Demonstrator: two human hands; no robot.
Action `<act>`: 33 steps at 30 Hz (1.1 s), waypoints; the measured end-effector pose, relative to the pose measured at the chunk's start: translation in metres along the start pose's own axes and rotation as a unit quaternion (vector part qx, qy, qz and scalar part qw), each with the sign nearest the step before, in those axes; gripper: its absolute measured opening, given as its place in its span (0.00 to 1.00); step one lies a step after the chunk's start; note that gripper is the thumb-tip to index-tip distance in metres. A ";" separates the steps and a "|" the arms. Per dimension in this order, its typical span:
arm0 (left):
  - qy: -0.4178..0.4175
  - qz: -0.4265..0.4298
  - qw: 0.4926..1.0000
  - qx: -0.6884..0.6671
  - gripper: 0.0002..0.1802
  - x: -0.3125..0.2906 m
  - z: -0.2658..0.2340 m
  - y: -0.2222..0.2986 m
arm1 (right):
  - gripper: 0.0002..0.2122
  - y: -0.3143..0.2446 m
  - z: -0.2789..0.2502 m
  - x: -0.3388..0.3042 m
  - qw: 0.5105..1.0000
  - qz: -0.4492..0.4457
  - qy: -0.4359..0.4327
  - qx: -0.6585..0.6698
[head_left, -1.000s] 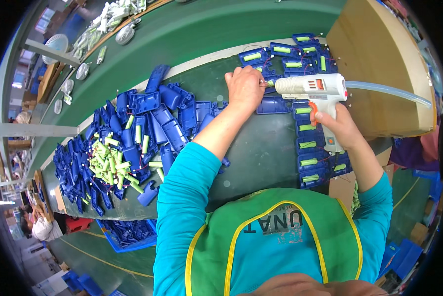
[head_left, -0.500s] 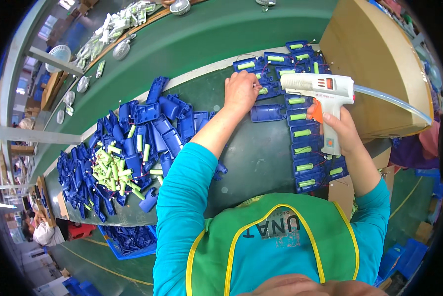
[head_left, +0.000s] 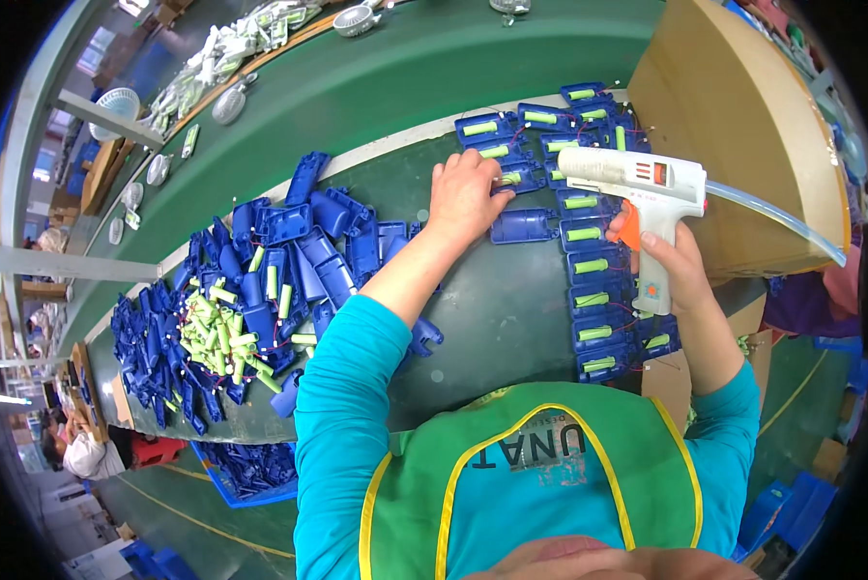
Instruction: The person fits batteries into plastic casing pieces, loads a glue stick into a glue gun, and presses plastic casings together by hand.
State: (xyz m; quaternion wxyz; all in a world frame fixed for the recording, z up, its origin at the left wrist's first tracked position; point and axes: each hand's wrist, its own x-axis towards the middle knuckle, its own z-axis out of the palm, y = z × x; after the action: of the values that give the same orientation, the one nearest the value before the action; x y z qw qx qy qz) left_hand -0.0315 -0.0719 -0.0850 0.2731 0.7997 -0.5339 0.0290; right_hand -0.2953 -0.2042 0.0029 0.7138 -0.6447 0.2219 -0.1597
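Note:
My right hand (head_left: 683, 266) grips a white glue gun (head_left: 668, 179) by its handle, with fingers at the orange trigger (head_left: 630, 225). A clear glue stick (head_left: 777, 208) sticks out of its back. The nozzle end points left, above the rows of casings. My left hand (head_left: 465, 196) is closed, with thumb and fingertips about the left end of a blue plastic casing (head_left: 526, 181) holding a green battery cell (head_left: 507, 178). Its fingertips are partly hidden. Just below lies a blue casing (head_left: 524, 223) without a cell. A column of casings with green cells (head_left: 592, 266) runs toward me.
Left on the dark green table lie a pile of blue casings (head_left: 326, 266) and a heap of green cells (head_left: 219, 333). A cardboard box (head_left: 734, 135) stands at the right. Beyond runs a green conveyor (head_left: 434, 72). A blue crate (head_left: 250, 474) sits below the table.
My left hand has drawn slightly left and down, uncovering more of the casing above. The glue gun has shifted a little right and down in my right hand.

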 end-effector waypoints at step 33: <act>0.040 0.026 0.999 -0.017 0.15 -0.047 -0.003 0.022 | 0.23 0.012 0.017 -0.014 0.997 0.040 -0.060 -0.015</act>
State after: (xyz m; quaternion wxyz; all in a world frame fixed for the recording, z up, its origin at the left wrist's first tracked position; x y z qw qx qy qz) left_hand -0.0701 -0.0378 -0.0894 0.3070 0.7793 -0.5432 0.0590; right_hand -0.2992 -0.1815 -0.0063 0.7221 -0.6541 0.2067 -0.0892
